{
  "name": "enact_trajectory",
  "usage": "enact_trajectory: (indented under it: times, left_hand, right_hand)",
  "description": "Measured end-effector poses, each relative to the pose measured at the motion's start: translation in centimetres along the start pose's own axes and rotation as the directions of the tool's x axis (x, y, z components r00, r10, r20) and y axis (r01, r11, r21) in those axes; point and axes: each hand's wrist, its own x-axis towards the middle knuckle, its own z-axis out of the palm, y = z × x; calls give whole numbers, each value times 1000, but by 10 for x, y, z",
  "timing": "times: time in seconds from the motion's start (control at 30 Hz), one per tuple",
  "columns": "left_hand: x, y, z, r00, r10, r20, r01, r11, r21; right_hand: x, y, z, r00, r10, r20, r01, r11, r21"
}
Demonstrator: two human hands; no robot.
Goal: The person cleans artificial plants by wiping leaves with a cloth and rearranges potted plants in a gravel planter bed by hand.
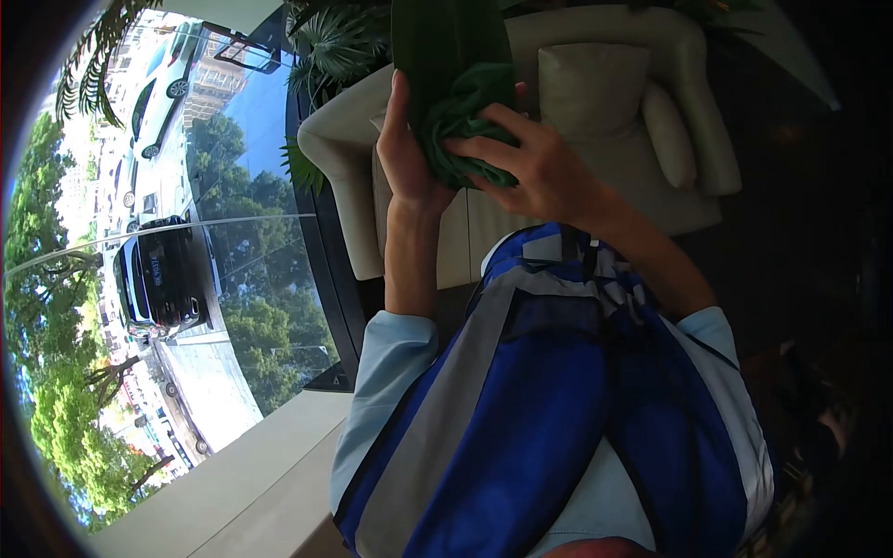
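A broad dark green leaf (452, 35) rises at the top middle of the head view, its upper end cut off by the frame. My left hand (409, 163) supports it from behind, thumb along the left edge and a fingertip showing past the right edge. A crumpled green cloth (458, 121) lies against the front of the leaf. My right hand (532, 166) grips this cloth with bent fingers and presses it to the leaf. The lower part of the leaf is hidden by the cloth and hands.
Behind my hands stands a beige sofa (614, 191) with cushions (593, 93). Fan-leaved plants (339, 46) grow at its left. A large window (270, 270) on the left looks onto parked cars (167, 279) and trees. A pale ledge (251, 474) runs below it.
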Motion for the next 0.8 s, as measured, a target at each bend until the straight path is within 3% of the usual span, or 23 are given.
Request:
enact_trajectory:
  times: [0.07,0.13,0.2,0.27,0.3,0.33,0.37,0.43,0.5,0.57,0.63,0.7,0.77,0.8]
  left_hand:
    - [1,-1,2,998,10,-59,-10,1000,-2]
    - [2,-6,-4,993,4,-120,-5,1000,-12]
    - [6,-6,-15,988,29,151,21,947,-320]
    - [7,-1,-21,988,30,154,19,953,-303]
    - [9,2,-17,985,25,168,23,960,-280]
    - [5,4,-9,1000,-13,-1,13,983,-181]
    - [5,6,-5,1000,-13,-9,11,983,-184]
    - [6,11,0,987,-106,124,105,994,17]
    - [6,8,0,992,-113,52,113,994,15]
    - [9,3,-9,994,-89,66,104,957,-270]
    - [5,0,-21,993,-100,59,109,979,-171]
    - [9,0,-22,991,-109,72,114,991,-65]
    - [1,-7,-7,995,-83,50,94,956,-276]
    - [-1,-12,-4,995,-66,76,85,955,-285]
  right_hand:
    - [5,5,-1,997,-39,60,40,999,-24]
    - [20,5,-8,995,-93,-19,89,983,-159]
    - [33,2,-11,997,-60,-47,53,988,-146]
    - [32,0,-9,996,-34,-79,24,991,-130]
    - [26,0,-8,997,-79,-20,75,986,-149]
    - [20,0,-7,991,-124,42,129,978,-166]
    - [12,-2,-5,992,-120,46,126,979,-159]
    - [1,-2,-6,970,-214,111,231,959,-167]
    - [-4,-4,-10,961,-213,175,244,953,-181]
    - [-1,-4,-15,950,-211,231,259,944,-203]
    - [6,-1,-21,915,-272,299,357,890,-284]
    - [15,10,-21,940,-262,220,324,889,-324]
    - [30,20,-25,956,-258,142,293,885,-362]
    - [40,24,-29,984,-175,36,177,920,-351]
